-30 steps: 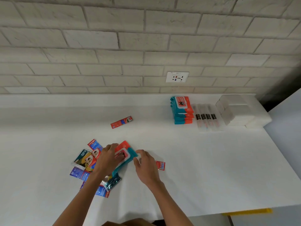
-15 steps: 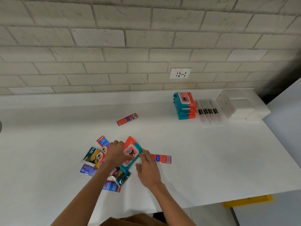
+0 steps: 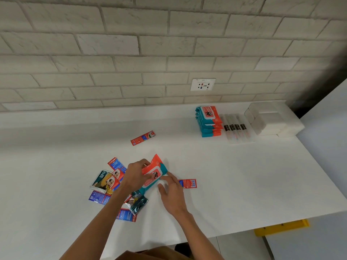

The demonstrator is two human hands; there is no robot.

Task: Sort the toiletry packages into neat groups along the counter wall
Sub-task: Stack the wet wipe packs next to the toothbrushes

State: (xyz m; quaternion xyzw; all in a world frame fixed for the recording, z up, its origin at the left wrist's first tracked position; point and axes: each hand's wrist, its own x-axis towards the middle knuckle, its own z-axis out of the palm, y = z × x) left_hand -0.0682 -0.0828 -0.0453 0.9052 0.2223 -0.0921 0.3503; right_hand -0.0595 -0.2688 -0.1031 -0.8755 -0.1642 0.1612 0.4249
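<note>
I'm lifting the wipes pack [image 3: 154, 172] off the loose pile [image 3: 108, 182] at the near middle of the counter [image 3: 244, 175]. My left hand [image 3: 135, 175] grasps its left edge; my right hand [image 3: 171, 194] is released, fingers touching its right side. Next, I'd carry it far right onto the matching stack [image 3: 208, 121].

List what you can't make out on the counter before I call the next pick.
Head view only.
Pile of colourful foil packets: left hand, gripping the orange-and-teal wipes pack, covers part; count unknown.
Small red sachet: right hand hides its left end.
Clear plastic toothbrush packs: print too small.
Yellow object: white counter cuts it off.
</note>
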